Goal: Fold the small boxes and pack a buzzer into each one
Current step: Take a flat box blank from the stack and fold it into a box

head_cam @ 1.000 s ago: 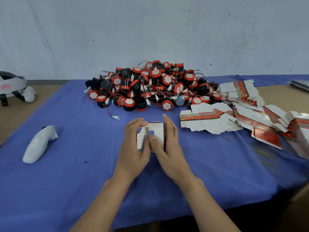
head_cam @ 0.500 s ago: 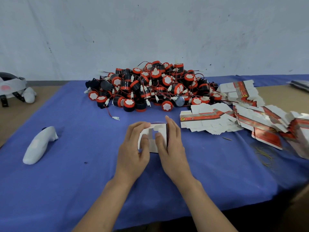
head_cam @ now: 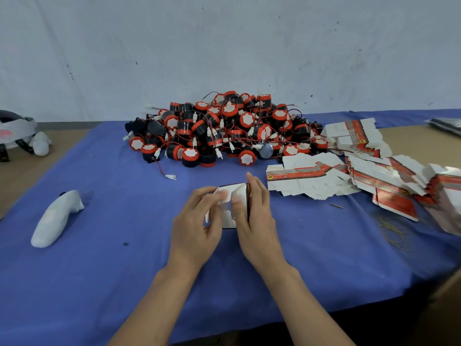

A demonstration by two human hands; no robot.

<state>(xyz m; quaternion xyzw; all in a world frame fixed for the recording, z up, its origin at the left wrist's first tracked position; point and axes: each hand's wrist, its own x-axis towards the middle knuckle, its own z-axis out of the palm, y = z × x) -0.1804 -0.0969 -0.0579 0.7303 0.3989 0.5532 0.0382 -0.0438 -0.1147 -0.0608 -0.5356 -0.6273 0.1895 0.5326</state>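
Your left hand point(head_cam: 197, 228) and right hand point(head_cam: 254, 221) both grip the small box point(head_cam: 228, 193), pinching its flaps above the tabletop point(head_cam: 104, 258).

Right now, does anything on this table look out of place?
One white connector trails out of the buzzer pile onto the blue cloth, the flat box blanks on the right lie in crooked, slumped fans, and loose rubber bands lie scattered beside them.
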